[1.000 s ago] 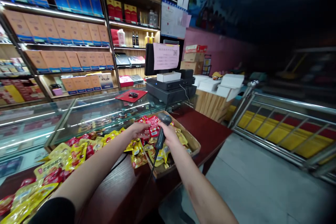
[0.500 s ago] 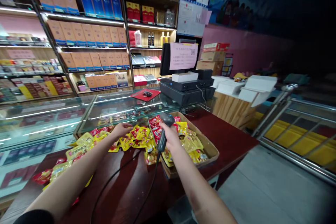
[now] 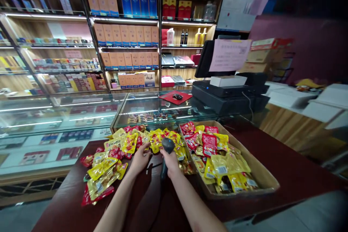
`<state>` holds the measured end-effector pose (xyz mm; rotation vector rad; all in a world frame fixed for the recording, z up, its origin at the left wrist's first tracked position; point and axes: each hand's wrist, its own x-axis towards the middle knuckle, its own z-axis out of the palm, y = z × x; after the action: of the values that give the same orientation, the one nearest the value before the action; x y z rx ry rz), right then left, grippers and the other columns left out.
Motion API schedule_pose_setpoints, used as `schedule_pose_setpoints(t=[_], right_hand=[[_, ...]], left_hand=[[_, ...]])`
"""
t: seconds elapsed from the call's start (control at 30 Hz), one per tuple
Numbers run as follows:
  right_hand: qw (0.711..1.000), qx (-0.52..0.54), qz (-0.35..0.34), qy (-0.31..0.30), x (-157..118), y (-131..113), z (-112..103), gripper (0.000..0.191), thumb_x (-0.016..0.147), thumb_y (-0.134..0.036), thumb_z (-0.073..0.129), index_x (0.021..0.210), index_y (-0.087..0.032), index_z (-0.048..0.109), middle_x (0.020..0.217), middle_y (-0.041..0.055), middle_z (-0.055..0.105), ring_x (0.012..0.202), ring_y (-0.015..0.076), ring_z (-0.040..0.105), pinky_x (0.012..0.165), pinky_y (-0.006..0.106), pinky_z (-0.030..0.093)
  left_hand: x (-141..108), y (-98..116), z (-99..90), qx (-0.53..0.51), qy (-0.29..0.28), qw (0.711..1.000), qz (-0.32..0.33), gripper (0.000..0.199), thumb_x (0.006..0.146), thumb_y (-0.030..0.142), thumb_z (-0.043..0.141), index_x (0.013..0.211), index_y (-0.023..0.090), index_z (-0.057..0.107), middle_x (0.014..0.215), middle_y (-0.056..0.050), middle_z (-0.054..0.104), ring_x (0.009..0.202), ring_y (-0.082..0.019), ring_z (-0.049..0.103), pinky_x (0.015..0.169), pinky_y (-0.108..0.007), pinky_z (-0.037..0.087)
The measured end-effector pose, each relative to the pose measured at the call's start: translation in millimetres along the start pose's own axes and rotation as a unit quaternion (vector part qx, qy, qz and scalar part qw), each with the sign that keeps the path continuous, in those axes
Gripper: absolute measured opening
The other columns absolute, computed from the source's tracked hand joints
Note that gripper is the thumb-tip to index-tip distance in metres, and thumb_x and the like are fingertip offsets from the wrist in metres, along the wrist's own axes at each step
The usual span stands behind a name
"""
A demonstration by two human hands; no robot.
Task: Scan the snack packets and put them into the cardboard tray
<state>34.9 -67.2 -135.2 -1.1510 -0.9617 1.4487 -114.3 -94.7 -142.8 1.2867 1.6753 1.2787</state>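
My right hand (image 3: 170,161) is closed around the grip of a black handheld barcode scanner (image 3: 164,157), whose head points up and away from me. My left hand (image 3: 140,160) lies beside it, fingertips at the edge of a heap of loose yellow and red snack packets (image 3: 116,156) on the dark red counter (image 3: 67,192). Nothing shows in its grasp. To the right of my hands stands a cardboard tray (image 3: 244,188) filled with similar packets. A thin dark cable runs down from the scanner, and my forearms hide part of it.
A glass display case (image 3: 152,114) stands behind the counter, with a red mat and computer mouse (image 3: 176,96) on top. A black cash register (image 3: 228,96) with a pink paper notice (image 3: 230,55) is to the right. Shelves of boxed goods and bottles fill the back wall.
The view has swung left and the tray now sits to the right of my hands. Both hands have moved off the tray to the loose packets. The scanner stays in my right hand.
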Motion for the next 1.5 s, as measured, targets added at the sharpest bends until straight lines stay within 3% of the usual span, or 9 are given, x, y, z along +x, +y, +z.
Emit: schedule_pose_setpoints(t=[0.13,0.23,0.4,0.6,0.77,0.9,1.13,1.37,1.5], right_hand=[[0.998,0.014,0.034,0.045,5.7,-2.2,8.2,0.032,0.058,-0.033,0.072,0.084,-0.016,0.065,0.075,0.0034,0.070,0.074,0.0213,0.066,0.063,0.028,0.050],[0.996,0.058,0.052,0.037,6.2,-6.2,12.7,0.035,0.056,-0.032,0.073,0.085,-0.016,0.065,0.072,0.0024,0.069,0.073,0.0212,0.066,0.064,0.029,0.051],[0.994,0.095,0.052,-0.030,-7.8,-15.0,15.3,0.033,0.056,-0.030,0.075,0.085,-0.017,0.066,0.078,0.0028,0.071,0.077,0.0207,0.068,0.069,0.030,0.052],[0.987,0.082,0.053,-0.124,-26.2,-28.3,14.7,0.031,0.057,-0.030,0.076,0.083,-0.016,0.067,0.090,0.0063,0.073,0.088,0.0233,0.069,0.074,0.032,0.053],[0.996,0.087,0.014,-0.020,-16.2,-28.8,6.1,0.033,0.055,-0.031,0.079,0.080,-0.015,0.066,0.083,0.0039,0.071,0.077,0.0199,0.069,0.073,0.031,0.054],[0.998,0.060,-0.002,0.000,-7.3,-28.2,2.5,0.036,0.054,-0.035,0.080,0.081,-0.015,0.066,0.079,0.0036,0.070,0.074,0.0192,0.067,0.066,0.030,0.053],[0.999,-0.008,-0.015,-0.046,-4.4,-27.0,18.6,0.032,0.056,-0.034,0.076,0.078,-0.013,0.068,0.073,0.0051,0.070,0.066,0.0182,0.065,0.062,0.029,0.051],[0.993,-0.084,-0.078,-0.032,6.0,-34.9,18.7,0.024,0.055,-0.029,0.070,0.073,-0.013,0.066,0.072,0.0042,0.070,0.070,0.0187,0.064,0.069,0.029,0.049],[0.991,-0.094,-0.089,-0.040,10.5,-41.1,16.6,0.024,0.056,-0.029,0.069,0.075,-0.014,0.067,0.072,0.0046,0.071,0.069,0.0191,0.064,0.068,0.030,0.050]], left_hand=[[-2.8,4.2,7.7,0.065,-0.009,0.993,0.102,0.062,0.071,0.009,0.063,0.130,0.027,0.054,0.138,-0.007,0.051,0.127,-0.022,0.048,0.107,-0.035,0.035],[-4.0,8.4,12.5,0.127,-0.016,0.985,0.119,0.060,0.070,0.012,0.065,0.128,0.024,0.056,0.136,-0.010,0.053,0.132,-0.025,0.041,0.113,-0.037,0.025],[-8.6,8.7,17.5,0.163,0.017,0.984,0.068,0.056,0.069,0.024,0.071,0.123,0.024,0.057,0.122,-0.013,0.061,0.119,-0.028,0.052,0.103,-0.038,0.036],[-18.1,4.7,9.2,0.052,0.046,0.997,-0.041,0.023,0.067,0.030,0.074,0.085,0.021,0.065,0.086,-0.008,0.069,0.092,-0.028,0.064,0.082,-0.034,0.047],[-30.0,5.9,-8.7,-0.228,0.004,0.963,-0.144,0.043,0.064,0.035,0.080,0.099,0.016,0.064,0.090,-0.007,0.070,0.076,-0.019,0.066,0.067,-0.028,0.053],[-36.0,11.5,-18.0,-0.309,-0.016,0.936,-0.168,0.044,0.061,0.030,0.084,0.097,0.016,0.063,0.092,-0.006,0.070,0.072,-0.015,0.066,0.063,-0.025,0.055],[-33.4,21.9,-12.8,-0.349,-0.053,0.920,-0.171,0.048,0.056,0.026,0.087,0.096,0.017,0.062,0.098,-0.008,0.070,0.080,-0.019,0.069,0.068,-0.029,0.057],[-17.8,28.6,-19.9,-0.230,-0.106,0.953,-0.168,0.050,0.056,0.038,0.086,0.095,0.014,0.067,0.094,-0.008,0.072,0.078,-0.019,0.069,0.064,-0.026,0.055],[-0.8,32.4,-31.1,-0.212,-0.165,0.949,-0.163,0.048,0.055,0.039,0.086,0.092,0.014,0.070,0.094,-0.008,0.073,0.083,-0.020,0.068,0.071,-0.028,0.055]])
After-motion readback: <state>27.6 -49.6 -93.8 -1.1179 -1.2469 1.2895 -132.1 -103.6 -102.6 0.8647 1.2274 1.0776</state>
